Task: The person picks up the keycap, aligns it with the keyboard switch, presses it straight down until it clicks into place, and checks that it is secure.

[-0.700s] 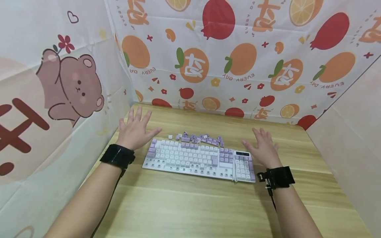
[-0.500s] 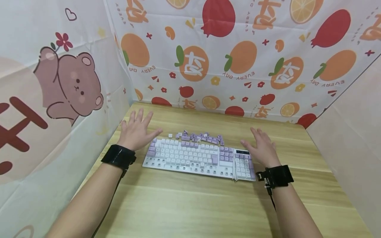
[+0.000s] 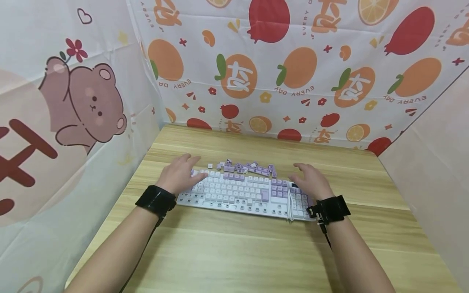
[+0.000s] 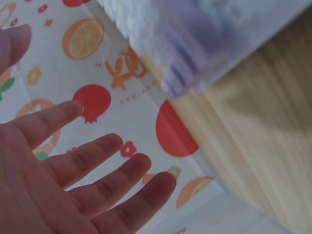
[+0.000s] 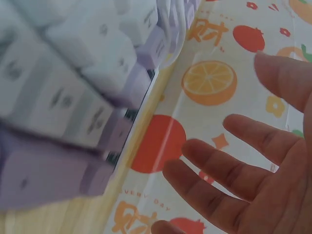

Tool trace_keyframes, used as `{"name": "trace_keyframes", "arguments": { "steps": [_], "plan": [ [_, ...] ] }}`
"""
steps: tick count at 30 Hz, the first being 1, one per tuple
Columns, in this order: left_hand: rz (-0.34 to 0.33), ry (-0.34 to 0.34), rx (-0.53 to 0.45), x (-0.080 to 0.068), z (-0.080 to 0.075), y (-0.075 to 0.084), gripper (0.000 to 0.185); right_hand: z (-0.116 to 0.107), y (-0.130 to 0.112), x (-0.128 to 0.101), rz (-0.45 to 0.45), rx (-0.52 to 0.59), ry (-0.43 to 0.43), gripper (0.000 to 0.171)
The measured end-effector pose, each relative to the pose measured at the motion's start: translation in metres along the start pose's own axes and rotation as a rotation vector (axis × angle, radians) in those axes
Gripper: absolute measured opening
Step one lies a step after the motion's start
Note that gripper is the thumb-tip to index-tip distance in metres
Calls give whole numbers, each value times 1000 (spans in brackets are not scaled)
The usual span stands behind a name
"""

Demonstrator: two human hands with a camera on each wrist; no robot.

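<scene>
Keyboard (image 3: 243, 193) on wooden table (image 3: 234, 252)

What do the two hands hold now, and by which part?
Nothing is held. The left hand and the right hand are over the two ends of the keyboard, fingers loosely spread in both wrist views.

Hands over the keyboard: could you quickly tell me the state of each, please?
Left hand: open, holding nothing, over the keyboard's left end.
Right hand: open, holding nothing, over its right end.

Keyboard (image 4: 195, 44) blurred in both wrist views; key legends unreadable; left end hidden under left hand (image 3: 179, 176).
</scene>
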State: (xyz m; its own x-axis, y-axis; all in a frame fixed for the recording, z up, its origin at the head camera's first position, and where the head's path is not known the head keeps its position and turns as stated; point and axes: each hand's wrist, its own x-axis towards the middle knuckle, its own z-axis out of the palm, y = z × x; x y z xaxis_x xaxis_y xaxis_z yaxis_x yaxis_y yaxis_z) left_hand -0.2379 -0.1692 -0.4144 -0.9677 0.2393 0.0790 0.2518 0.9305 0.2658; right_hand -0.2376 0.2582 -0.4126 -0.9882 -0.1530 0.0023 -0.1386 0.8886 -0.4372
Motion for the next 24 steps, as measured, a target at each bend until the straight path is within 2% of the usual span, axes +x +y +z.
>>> {"name": "trace_keyframes", "arguments": {
  "steps": [8,14,24],
  "plan": [
    [49,-15,-34,-3,13,8,60,2,-19,26,-7,-10,-88,47],
    [50,-31,-50,-6,20,12,53,11,-29,48,-17,-16,-181,35],
    [57,-16,-60,-9,23,14,47,26,-36,72,7,-61,-280,21]
  ]
}}
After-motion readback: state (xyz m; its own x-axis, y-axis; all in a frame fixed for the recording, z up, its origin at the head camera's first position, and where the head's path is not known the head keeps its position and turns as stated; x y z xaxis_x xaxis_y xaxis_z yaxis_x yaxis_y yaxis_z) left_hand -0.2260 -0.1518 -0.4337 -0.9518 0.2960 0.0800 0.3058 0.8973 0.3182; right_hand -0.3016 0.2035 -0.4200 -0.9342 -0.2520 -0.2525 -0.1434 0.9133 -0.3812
